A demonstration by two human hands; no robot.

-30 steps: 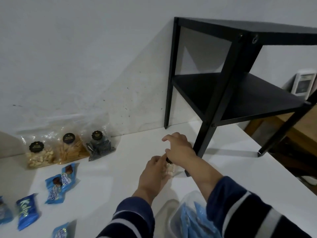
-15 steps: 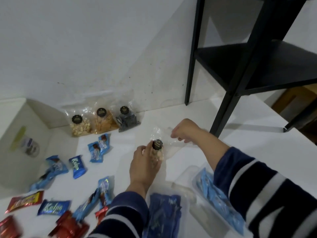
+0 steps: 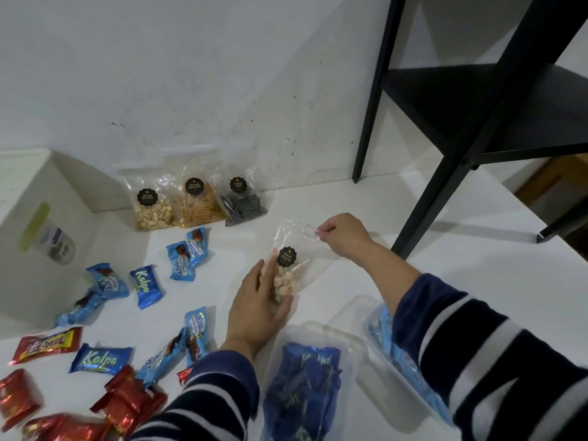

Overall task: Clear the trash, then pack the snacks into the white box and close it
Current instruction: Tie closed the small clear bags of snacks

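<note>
We see dim, cool, even light. The shelf casts soft shadows rightward on the table. Lower-left red wrappers blur; edges bow from the wide lens.

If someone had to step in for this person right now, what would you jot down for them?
Left hand: holding the clear biscuit bag at its filled end.
Right hand: pinching the bag's empty top.
White box: far left, against the wall.
Three clear snack bags lean on the wall; blue and red wrappers lie loose on the table.
Two clear tubs near the body hold blue packets.
Left: pack the snacks, close the box.
</note>
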